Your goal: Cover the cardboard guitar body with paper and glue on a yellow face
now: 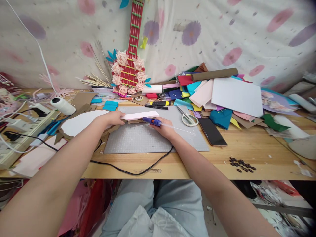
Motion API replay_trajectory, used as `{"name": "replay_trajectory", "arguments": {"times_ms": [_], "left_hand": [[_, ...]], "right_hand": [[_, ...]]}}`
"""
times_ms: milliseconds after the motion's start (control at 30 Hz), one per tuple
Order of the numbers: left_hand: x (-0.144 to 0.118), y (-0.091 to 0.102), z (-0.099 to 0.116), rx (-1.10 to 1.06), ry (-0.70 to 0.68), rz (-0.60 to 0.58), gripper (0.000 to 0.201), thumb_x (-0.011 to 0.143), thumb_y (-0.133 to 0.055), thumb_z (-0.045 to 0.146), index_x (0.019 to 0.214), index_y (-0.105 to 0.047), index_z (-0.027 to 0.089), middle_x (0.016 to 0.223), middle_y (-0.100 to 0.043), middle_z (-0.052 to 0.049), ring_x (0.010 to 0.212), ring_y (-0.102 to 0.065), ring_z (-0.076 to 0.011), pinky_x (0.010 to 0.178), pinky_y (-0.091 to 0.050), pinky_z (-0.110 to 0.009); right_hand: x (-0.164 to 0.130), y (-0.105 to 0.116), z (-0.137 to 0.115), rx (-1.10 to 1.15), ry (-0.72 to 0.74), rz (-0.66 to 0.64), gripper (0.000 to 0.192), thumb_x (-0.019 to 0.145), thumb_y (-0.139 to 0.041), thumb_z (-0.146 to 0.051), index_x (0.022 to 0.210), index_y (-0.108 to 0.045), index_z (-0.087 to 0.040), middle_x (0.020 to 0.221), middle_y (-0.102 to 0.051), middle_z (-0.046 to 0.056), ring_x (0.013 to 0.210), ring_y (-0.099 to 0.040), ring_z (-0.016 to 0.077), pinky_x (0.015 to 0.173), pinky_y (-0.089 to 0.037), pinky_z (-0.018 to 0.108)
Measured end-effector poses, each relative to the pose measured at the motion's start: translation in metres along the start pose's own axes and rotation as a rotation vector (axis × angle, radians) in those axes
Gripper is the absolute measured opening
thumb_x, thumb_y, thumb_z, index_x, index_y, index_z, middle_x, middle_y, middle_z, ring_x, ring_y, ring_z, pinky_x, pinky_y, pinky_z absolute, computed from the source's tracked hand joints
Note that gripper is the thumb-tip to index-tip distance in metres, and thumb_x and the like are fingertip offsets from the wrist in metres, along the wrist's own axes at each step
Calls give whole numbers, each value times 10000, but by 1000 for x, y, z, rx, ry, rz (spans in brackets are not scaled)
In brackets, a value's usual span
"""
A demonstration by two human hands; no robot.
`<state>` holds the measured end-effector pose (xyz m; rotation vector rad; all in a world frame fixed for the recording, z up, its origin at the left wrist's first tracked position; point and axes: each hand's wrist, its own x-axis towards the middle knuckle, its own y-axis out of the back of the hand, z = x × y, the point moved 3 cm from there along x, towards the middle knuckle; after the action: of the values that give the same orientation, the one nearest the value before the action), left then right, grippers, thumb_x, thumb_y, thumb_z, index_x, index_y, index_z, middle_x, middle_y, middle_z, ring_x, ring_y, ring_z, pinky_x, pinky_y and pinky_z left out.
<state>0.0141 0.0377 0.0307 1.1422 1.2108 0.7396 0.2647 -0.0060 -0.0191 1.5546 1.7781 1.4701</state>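
My left hand (112, 118) holds down the left end of a pale pink strip (143, 115) that lies across the top of a grey cutting mat (138, 138). My right hand (164, 129) grips a purple glue gun (151, 121), its tip pointing left at the strip's near edge and a clear glue stick trailing out to the right. A black cord (128, 169) runs from the gun across the mat and along the table's front edge. Brown cardboard pieces lie under the strip.
Scissors (189, 118) and a black phone (212, 131) lie right of the mat. A heap of coloured sheets (222, 95) and a cardboard tube (214, 74) fill the back right. A red paper guitar (132, 56) leans on the wall. A power strip (22, 130) and thread spool (63, 106) sit left. Dark seeds (242, 164) lie front right.
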Motion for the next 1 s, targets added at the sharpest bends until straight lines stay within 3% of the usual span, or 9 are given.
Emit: {"name": "replay_trajectory", "arguments": {"times_ms": [233,400,800,1000], "left_hand": [[4,-3,-3,2,-5,-4,671,688,-566,421,1308,-457,191,1291,-543,-67,1162,-509,-235,903,-401,-240],[6,-4,-6,-6,19,-8,721,688,-570,432,1344,-413,178,1331,-505,-80,1166,-506,-231,910,-395,-241],[9,-5,-8,-1,-27,-3,672,668,-572,449,1285,-484,198,1260,-567,-60,1136,-523,-241,890,-403,-248],[7,-4,-7,-2,-50,5,638,672,-557,453,1258,-510,205,1223,-592,-59,1116,-536,-244,878,-411,-252]], "right_hand": [[-1,-3,10,29,9,33,334,809,-534,-509,1005,-623,-254,1039,-660,24,920,-618,201,758,-462,300],[-5,5,18,23,-70,45,344,791,-565,-497,1016,-616,-241,981,-672,36,892,-620,199,737,-447,281],[-7,13,24,36,-104,49,320,790,-549,-508,928,-611,-227,886,-665,32,778,-602,179,638,-401,256],[-8,21,43,30,-170,59,387,773,-545,-553,933,-633,-211,862,-670,56,746,-611,212,591,-409,282]]}}
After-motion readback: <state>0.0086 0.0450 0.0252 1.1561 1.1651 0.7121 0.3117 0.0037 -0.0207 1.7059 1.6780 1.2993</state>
